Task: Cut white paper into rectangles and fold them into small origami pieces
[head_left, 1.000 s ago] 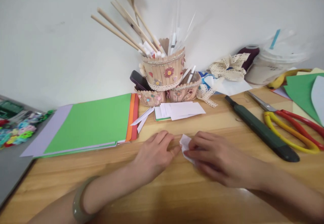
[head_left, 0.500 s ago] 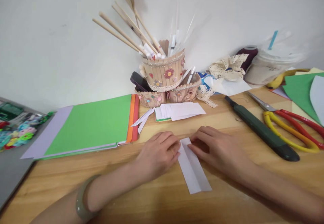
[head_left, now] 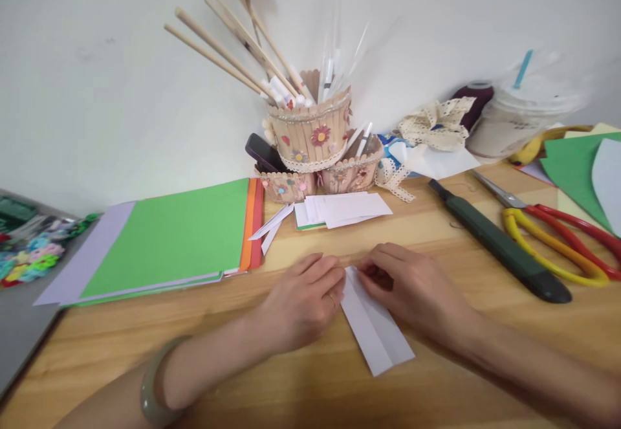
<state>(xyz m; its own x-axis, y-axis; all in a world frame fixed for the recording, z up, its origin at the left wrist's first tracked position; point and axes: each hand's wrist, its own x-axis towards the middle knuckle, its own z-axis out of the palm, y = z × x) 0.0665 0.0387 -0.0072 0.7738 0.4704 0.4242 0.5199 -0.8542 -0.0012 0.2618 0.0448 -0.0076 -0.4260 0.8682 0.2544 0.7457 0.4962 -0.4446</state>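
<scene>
A narrow white strip of paper (head_left: 376, 325) with a lengthwise crease lies on the wooden table between my hands. My left hand (head_left: 308, 299), wearing a ring, has its fingers curled at the strip's left edge near the far end. On the other side, my right hand (head_left: 410, 283) pinches the far right corner of the paper between thumb and fingers. Both hands rest low at the table. Beyond them lies a stack of white paper pieces (head_left: 356, 209), with several folded white strips (head_left: 272, 227) beside it.
Coloured paper sheets (head_left: 169, 241) are stacked at left. Stick-built pots (head_left: 310, 131) with dowels and pens stand by the wall. To the right lie a dark green cutter-like tool (head_left: 504, 248), scissors with red and yellow handles (head_left: 553, 248), and a plastic cup (head_left: 526, 121).
My right hand has shifted slightly left at the far end of the strip, closing in towards my left hand. The strip's near end has swung a little to the right. The view has shifted slightly.
</scene>
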